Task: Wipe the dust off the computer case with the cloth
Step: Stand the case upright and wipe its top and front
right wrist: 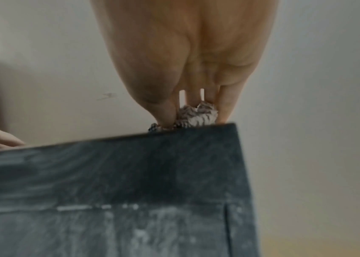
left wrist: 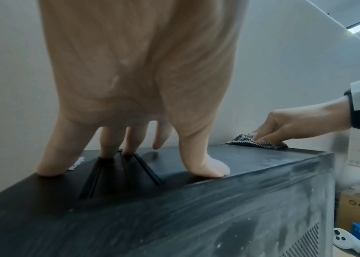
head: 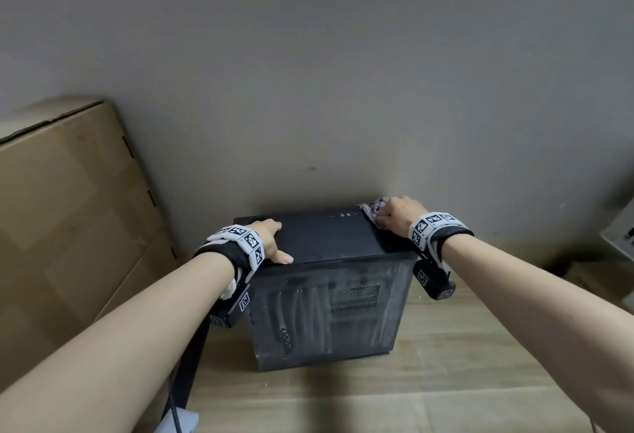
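Note:
The black computer case (head: 329, 309) stands on a wooden surface against the wall, its side panel streaked with grey dust. My left hand (head: 279, 242) rests on the near left of the case's top, fingers (left wrist: 205, 167) spread and pressing down. My right hand (head: 386, 214) is at the top's far right corner and grips a bunched checkered cloth (head: 370, 211). In the right wrist view the cloth (right wrist: 196, 114) is pinched between thumb and fingers right at the case's (right wrist: 130, 182) top edge. The left wrist view shows the cloth (left wrist: 256, 142) lying on the top under the right hand (left wrist: 284, 127).
A large cardboard box (head: 68, 209) leans against the wall left of the case. A black cable (head: 176, 408) runs down at the bottom left. A white device (head: 621, 226) sits at the far right, with small boxes (left wrist: 359, 208) and a white controller (left wrist: 341, 240) beside the case.

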`<action>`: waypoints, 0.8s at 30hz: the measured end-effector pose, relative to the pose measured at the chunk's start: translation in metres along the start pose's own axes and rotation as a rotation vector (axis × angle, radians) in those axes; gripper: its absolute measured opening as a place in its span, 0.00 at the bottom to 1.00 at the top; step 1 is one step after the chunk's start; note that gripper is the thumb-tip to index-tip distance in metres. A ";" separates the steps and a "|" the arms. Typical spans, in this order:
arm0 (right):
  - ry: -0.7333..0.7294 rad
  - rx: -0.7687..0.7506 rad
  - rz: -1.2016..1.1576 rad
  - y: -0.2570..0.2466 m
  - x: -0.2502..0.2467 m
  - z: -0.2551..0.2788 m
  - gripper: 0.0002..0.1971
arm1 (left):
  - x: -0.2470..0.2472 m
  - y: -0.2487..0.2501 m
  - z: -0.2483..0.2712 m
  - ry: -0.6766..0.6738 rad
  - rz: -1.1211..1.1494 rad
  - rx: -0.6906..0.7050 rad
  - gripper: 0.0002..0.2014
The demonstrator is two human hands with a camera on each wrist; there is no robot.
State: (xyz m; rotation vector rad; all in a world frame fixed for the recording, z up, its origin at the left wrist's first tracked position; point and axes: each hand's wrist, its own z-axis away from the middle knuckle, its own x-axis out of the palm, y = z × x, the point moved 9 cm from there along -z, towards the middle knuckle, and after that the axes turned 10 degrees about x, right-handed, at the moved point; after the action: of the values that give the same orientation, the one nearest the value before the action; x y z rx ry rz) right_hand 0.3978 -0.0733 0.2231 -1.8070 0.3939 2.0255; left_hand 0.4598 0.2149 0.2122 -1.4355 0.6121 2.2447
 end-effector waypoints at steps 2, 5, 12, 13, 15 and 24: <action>0.033 -0.037 0.007 -0.001 0.004 -0.002 0.11 | 0.000 -0.003 -0.001 -0.016 0.022 -0.012 0.50; 0.049 -0.159 0.049 -0.011 0.003 0.009 0.09 | -0.004 0.015 -0.002 -0.007 0.054 0.044 0.52; 0.004 -0.233 0.059 -0.005 0.008 0.022 0.08 | 0.003 0.132 -0.011 0.005 -0.084 0.304 0.57; -0.003 -0.259 0.067 -0.004 0.010 0.027 0.08 | 0.003 0.137 -0.013 -0.002 -0.105 0.304 0.56; -0.004 -0.336 0.084 0.000 0.013 0.042 0.07 | 0.001 0.139 -0.013 -0.012 -0.145 0.294 0.53; -0.018 -0.560 -0.117 0.012 0.011 0.092 0.08 | -0.002 0.142 -0.009 0.000 -0.189 0.315 0.53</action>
State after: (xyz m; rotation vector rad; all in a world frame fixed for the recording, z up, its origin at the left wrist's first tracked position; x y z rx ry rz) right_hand 0.3107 -0.0401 0.2229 -2.0523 -0.3150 2.2100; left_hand 0.3890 0.0929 0.2317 -1.2774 0.7582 1.9050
